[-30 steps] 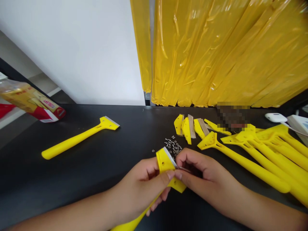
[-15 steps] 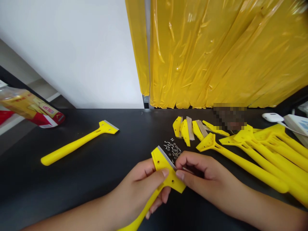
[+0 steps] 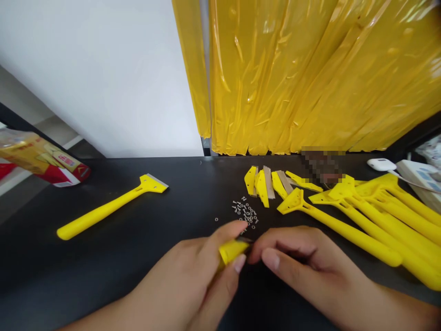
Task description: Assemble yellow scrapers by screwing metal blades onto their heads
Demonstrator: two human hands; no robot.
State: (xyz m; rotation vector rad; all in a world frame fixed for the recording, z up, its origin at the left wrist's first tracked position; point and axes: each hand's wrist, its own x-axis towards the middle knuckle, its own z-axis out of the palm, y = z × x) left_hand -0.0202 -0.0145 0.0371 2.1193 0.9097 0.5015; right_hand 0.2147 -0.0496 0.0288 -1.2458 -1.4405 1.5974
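My left hand (image 3: 203, 271) is closed around a yellow scraper (image 3: 234, 250), whose head is turned nearly edge-on between thumb and forefinger. Its handle is hidden by the hand. My right hand (image 3: 303, 262) has curled fingers, with the forefinger at the blade end of that head; whatever its fingertips hold is too small or hidden to name. Just beyond the hands lies a pile of small screws and nuts (image 3: 246, 214). Behind it rest several yellow clamp plates (image 3: 262, 188) with brown-wrapped blades (image 3: 269, 181). A scraper with a blade fitted (image 3: 110, 209) lies at the left.
Several yellow scraper handles (image 3: 347, 225) lie in a heap on the right of the black table (image 3: 138, 271). A white earphone case (image 3: 381, 164) and a power strip (image 3: 418, 177) are at the far right. A snack packet (image 3: 51, 161) stands at the left edge.
The scraper's head has rolled from face-up to nearly edge-on in my left hand. My right hand stays close by its blade end. A lone nut now shows left of the pile.
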